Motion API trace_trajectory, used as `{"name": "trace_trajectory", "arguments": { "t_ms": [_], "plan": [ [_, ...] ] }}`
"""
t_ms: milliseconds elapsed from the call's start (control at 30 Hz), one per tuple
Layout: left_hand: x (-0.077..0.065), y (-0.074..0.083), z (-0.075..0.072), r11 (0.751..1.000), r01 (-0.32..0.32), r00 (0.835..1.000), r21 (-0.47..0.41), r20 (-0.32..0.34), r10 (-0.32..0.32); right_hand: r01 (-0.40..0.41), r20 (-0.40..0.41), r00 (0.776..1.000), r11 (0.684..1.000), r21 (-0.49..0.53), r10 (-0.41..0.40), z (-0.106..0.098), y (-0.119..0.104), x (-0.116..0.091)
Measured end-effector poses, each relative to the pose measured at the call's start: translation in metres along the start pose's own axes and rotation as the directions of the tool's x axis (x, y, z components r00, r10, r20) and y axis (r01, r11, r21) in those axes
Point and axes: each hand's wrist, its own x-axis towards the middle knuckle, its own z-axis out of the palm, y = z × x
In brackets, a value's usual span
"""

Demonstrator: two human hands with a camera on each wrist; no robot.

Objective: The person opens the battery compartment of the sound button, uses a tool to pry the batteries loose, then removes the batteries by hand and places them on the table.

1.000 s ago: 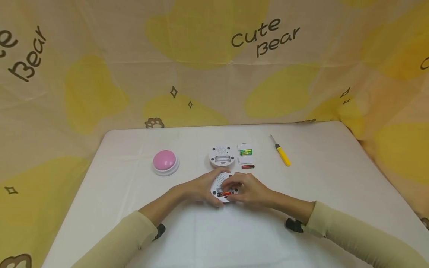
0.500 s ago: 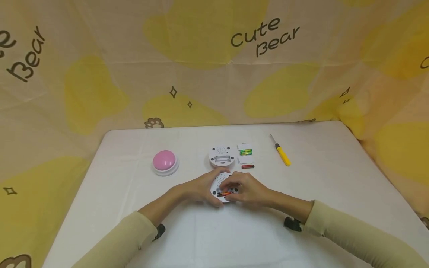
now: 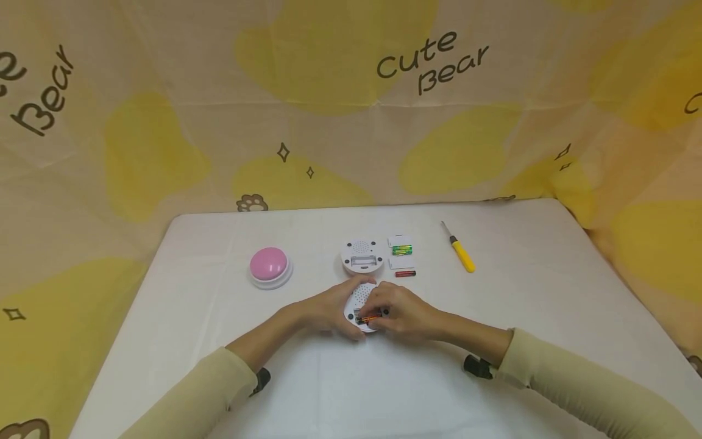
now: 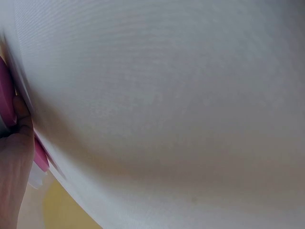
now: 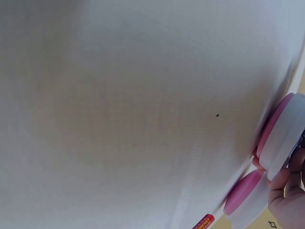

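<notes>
A round push-button with a white base [image 3: 360, 294] lies upside down, its speaker holes and battery slot facing up. My left hand [image 3: 331, 308] grips it around the left side, thumb near the front and fingers at the back. With curled fingers, my right hand [image 3: 404, 311] pinches a red-and-black battery [image 3: 367, 319] at the battery slot, partly hiding both. The held button's pink dome [image 5: 273, 125] faces the table in the right wrist view. Just behind it, a second upturned button [image 3: 362, 250] shows a bare battery slot.
On the left stands an upright pink button [image 3: 269, 263]. Right of the second button lie two white battery covers, green batteries [image 3: 402, 250] and a red battery [image 3: 406, 274]. A yellow-handled screwdriver [image 3: 462, 253] lies farther right on the white table [image 3: 219, 256].
My right fingers have shifted slightly over the battery slot, and the battery's angle there has changed a little. My left hand keeps the button in the same spot.
</notes>
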Motion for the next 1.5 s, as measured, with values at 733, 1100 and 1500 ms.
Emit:
{"name": "trace_trajectory", "arguments": {
  "t_ms": [733,1100,1500],
  "plan": [
    [0.001,0.002,0.001,0.999,0.043,0.999,0.014,-0.004,-0.043,-0.008,-0.145,0.989,0.998,0.058,0.016,-0.022,0.011,-0.009],
    [0.000,0.002,0.001,0.997,0.072,0.997,-0.015,-0.005,-0.072,-0.133,-0.253,0.959,0.991,0.000,0.129,-0.043,0.031,-0.016],
    [-0.001,0.003,0.001,0.998,0.069,0.998,-0.008,-0.001,-0.069,-0.189,-0.267,0.947,0.982,-0.027,0.175,-0.043,0.050,-0.019]
  ]
}}
